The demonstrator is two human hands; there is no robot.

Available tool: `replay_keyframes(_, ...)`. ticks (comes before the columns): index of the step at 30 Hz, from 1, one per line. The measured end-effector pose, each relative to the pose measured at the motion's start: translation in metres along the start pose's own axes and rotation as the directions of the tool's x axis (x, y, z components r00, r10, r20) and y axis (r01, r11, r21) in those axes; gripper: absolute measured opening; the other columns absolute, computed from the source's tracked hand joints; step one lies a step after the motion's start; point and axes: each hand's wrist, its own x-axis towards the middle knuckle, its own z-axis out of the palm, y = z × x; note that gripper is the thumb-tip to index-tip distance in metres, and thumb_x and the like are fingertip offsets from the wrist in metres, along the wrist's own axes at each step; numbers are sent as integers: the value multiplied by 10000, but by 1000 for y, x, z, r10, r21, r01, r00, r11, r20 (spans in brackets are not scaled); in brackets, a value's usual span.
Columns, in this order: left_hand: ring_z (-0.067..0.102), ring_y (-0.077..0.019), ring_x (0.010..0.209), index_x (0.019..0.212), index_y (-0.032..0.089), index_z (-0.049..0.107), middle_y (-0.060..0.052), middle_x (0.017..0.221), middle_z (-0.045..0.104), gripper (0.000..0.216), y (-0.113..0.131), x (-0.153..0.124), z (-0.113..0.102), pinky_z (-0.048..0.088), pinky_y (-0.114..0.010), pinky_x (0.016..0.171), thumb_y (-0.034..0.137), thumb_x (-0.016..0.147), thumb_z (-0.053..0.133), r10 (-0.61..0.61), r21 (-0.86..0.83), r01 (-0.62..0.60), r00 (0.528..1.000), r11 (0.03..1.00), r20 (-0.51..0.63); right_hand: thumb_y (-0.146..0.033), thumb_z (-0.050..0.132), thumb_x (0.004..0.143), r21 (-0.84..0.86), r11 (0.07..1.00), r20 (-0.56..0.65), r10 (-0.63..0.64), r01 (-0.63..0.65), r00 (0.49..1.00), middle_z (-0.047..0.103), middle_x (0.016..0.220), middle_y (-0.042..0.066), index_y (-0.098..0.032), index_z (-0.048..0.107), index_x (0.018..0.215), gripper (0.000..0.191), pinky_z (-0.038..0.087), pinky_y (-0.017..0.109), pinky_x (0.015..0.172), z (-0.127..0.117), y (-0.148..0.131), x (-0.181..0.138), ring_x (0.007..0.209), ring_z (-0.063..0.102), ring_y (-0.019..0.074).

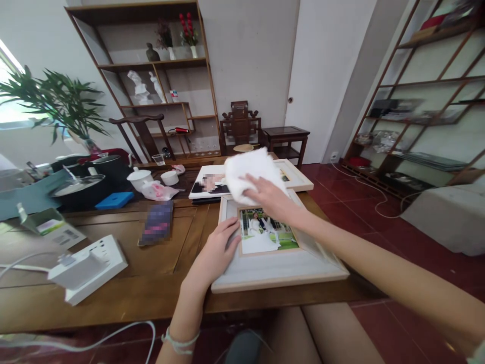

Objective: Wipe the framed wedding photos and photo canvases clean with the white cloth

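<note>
**Operator:** Where is my left hand?
**Observer:** Your left hand (220, 247) lies flat and open on the left border of the picture frame (280, 268), holding nothing.
**Operator:** And the right?
**Observer:** Your right hand (271, 197) is over the frame's far edge, with its fingers curled around a bunched white cloth (248, 174).
**Operator:** The frame?
**Observer:** It lies flat on the bench (151, 298). A second frame (297, 178) lies just beyond it, and a white box (89, 268) sits well to its left.

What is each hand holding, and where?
The right hand holds a white cloth by its near edge, over the picture frame. The left hand lies flat on the frame's left border, not gripping.
</note>
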Motion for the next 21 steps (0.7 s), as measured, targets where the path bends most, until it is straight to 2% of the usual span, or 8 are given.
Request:
replay_keyframes(2,518,-249,1194,1170,168,605,-113,1284,560,333,1,1,-1,391,-423,1034,281,889,465,11,0,-11,1000,1000,-6,137,326,646,29,994,161,-107,104,981,367,1444,165,-138,471,1214,647,142,570,1067,14,-8,4,1389,177,253)
replay_keyframes(5,531,-252,1175,1152,159,616,-119,1261,575,325,3,1,-2,413,-413,1015,272,885,468,7,-1,-7,1000,1000,-4,120,341,655,62,994,276,-104,91,956,474,1351,204,-127,459,1223,630,137,600,1041,24,-13,4,1375,229,242)
replay_keyframes(9,504,-250,1212,1176,157,602,-120,1311,540,341,2,1,-2,392,-418,1036,272,888,460,-1,1,1,1000,1000,4,117,341,630,22,1000,308,-10,3,951,454,1362,219,-139,488,1192,635,183,537,1037,16,-6,-6,1344,307,218)
replay_keyframes(12,487,-242,1233,1194,173,590,-106,1332,526,348,2,0,-2,378,-420,1049,275,890,456,-4,2,4,1000,1000,5,112,343,590,-8,998,332,62,-63,941,554,1267,170,-160,538,1111,620,239,504,1008,-2,6,-22,1282,401,227)
replay_keyframes(16,484,-232,1236,1196,174,587,-102,1332,527,345,1,0,-1,374,-417,1055,263,891,452,-1,3,1,1000,1000,2,90,342,580,-55,988,348,156,-146,924,661,1025,78,-196,585,949,526,336,437,906,-24,23,-47,985,590,231)
replay_keyframes(18,486,-233,1235,1190,173,591,-103,1330,530,341,1,0,0,376,-417,1054,259,890,453,0,1,0,1000,1000,-5,87,341,574,-89,979,352,204,-184,914,660,949,57,-200,588,932,521,357,399,858,-31,25,-57,864,598,217)
replay_keyframes(21,488,-235,1232,1173,169,603,-103,1325,534,334,0,0,1,377,-416,1054,259,889,453,-3,2,3,1000,1000,-6,89,349,554,-123,969,370,244,-213,896,647,932,69,-187,597,978,563,362,353,806,-36,14,-68,821,574,218)
